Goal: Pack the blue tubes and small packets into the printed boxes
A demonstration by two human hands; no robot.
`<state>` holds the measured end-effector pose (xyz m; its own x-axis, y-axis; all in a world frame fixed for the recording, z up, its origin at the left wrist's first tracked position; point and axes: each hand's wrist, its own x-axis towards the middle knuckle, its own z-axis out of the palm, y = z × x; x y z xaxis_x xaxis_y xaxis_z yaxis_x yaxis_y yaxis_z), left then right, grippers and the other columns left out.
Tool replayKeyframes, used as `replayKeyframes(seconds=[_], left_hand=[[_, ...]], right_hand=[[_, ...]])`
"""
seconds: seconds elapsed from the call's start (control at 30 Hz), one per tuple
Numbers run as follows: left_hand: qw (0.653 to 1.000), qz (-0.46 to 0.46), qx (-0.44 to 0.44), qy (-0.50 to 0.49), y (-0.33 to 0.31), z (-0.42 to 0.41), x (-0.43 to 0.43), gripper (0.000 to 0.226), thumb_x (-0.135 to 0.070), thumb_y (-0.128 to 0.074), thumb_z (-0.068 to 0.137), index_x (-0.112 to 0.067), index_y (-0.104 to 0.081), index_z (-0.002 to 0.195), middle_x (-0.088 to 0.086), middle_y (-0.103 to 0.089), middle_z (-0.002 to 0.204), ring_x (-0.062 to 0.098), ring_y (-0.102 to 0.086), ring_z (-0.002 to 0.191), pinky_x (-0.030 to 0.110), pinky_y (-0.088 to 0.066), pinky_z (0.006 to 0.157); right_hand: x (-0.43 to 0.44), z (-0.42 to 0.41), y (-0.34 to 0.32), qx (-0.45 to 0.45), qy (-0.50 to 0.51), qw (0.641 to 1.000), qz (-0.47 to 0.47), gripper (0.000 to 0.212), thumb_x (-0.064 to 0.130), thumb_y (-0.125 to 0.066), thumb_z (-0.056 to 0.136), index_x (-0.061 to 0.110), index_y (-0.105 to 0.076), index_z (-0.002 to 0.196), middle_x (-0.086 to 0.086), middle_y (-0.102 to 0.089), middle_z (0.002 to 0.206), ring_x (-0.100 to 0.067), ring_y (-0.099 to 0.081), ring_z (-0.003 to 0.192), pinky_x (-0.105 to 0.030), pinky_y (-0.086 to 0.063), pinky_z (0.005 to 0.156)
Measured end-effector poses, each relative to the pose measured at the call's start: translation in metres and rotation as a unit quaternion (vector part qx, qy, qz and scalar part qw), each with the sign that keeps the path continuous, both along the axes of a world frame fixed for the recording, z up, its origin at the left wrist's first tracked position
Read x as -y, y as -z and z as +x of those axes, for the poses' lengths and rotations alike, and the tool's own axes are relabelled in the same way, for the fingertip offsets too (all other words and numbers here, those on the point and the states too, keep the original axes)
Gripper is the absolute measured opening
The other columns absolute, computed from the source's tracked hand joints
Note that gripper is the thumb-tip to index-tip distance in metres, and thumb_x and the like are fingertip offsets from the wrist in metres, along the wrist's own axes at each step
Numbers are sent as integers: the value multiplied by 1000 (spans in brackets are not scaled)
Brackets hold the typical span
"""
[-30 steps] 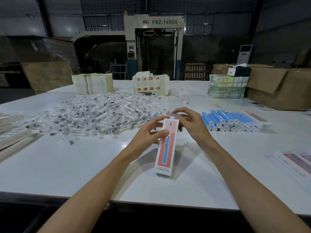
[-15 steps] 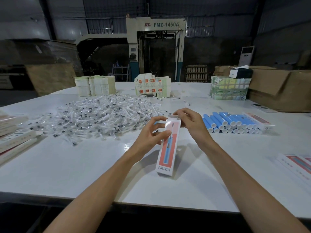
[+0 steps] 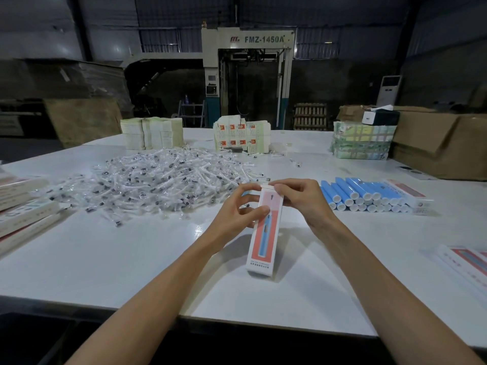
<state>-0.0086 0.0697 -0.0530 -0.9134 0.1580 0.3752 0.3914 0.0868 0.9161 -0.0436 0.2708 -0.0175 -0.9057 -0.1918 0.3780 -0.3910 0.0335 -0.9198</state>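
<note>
The printed box (image 3: 264,233) stands tilted at the middle of the white table (image 3: 105,259), lower end nearest the person and seemingly resting on the surface, and both hands hold it. The left hand (image 3: 234,214) grips the upper left side, thumb across the printed front; the right hand (image 3: 303,200) pinches the top end at the flap, fingers curled. The blue tubes (image 3: 361,193) lie stacked just right of the hands against another box (image 3: 405,192), and the small packets (image 3: 147,180) lie heaped behind and to the left.
</note>
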Motion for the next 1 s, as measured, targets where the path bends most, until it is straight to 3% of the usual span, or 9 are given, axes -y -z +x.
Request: replayKeyframes(seconds=[0.23, 0.4, 0.7, 0.8, 0.9, 1.0], left_hand=[[1000, 6, -2, 22, -1, 1, 1, 55, -46, -85, 88, -44, -52, 133, -3, -77, 121, 28, -78, 104, 49, -65, 94], [999, 16, 5, 31, -2, 1, 0, 61, -47, -85, 88, -48, -48, 136, -1, -77, 122, 28, -78, 105, 46, -65, 96], [998, 31, 5, 46, -1, 4, -2, 61, -34, -80, 98, -49, -46, 147, -5, -78, 119, 24, -77, 107, 30, -64, 83], [998, 41, 7, 37, 0, 6, -4, 60, -36, -78, 99, -55, -48, 148, -9, -79, 117, 22, -78, 107, 28, -63, 81], [998, 50, 5, 34, 1, 6, -3, 58, -37, -75, 100, -56, -50, 149, -1, -77, 119, 24, -77, 108, 26, -62, 82], [999, 46, 9, 27, 0, 6, -2, 53, -35, -72, 103, -61, -54, 146, -8, -77, 120, 21, -76, 110, 23, -62, 80]], right_hand=[[-5, 0, -7, 37, -27, 998, -42, 17, 12, -67, 99, 3, -80, 105, -9, -81, 102, -26, -78, 94, -28, -62, 79], [-7, 1, -8, 63, -46, 995, -56, 18, 8, -64, 100, -1, -79, 105, -11, -80, 104, -26, -78, 96, -26, -61, 79], [-20, 1, -7, 63, -98, 993, -38, 17, 8, -67, 97, 4, -82, 105, -13, -79, 110, -26, -76, 105, -27, -61, 86], [-24, 2, -5, 56, -121, 991, -27, 19, 14, -69, 98, 6, -82, 110, -11, -78, 116, -25, -74, 111, -30, -60, 93], [-25, 4, -3, 40, -115, 992, 15, 25, 25, -73, 98, 12, -80, 118, -5, -78, 119, -22, -73, 114, -32, -58, 97], [-23, 6, -1, 2, -64, 995, 72, 26, 33, -78, 93, 24, -80, 118, 6, -79, 113, -13, -74, 109, -26, -57, 92]])
